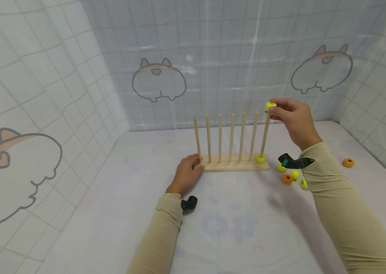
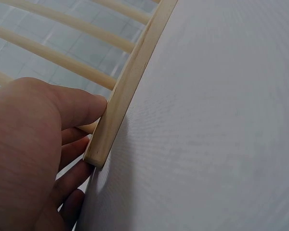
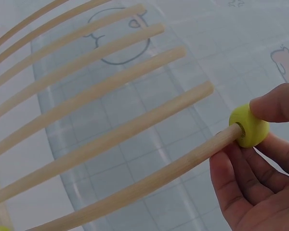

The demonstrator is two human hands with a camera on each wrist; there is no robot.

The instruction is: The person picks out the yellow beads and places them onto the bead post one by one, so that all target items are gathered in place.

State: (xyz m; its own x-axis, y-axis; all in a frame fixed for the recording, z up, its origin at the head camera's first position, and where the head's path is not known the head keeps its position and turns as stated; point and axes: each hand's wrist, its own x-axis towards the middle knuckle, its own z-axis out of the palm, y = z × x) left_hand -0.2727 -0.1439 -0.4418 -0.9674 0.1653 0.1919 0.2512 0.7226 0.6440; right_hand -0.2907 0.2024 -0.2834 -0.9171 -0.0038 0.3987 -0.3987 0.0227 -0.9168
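Note:
A wooden peg rack (image 1: 234, 166) with several upright dowels stands on the table. My left hand (image 1: 187, 174) grips the left end of its base, thumb on the front edge and fingers behind, as the left wrist view shows. At the top of the rightmost dowel (image 3: 154, 185), my right hand (image 1: 294, 118) pinches a yellow bead (image 3: 250, 126) between thumb and fingers. The dowel's tip sits in the bead's hole. Another yellow bead (image 1: 260, 158) rests at the foot of that same dowel. The other dowels carry no beads.
Loose yellow beads (image 1: 295, 174) and an orange bead (image 1: 287, 179) lie right of the rack, partly hidden by the right forearm. Farther right lies another orange bead (image 1: 348, 163). Behind the table hangs a tiled-pattern curtain (image 1: 213, 76) with cartoon drawings.

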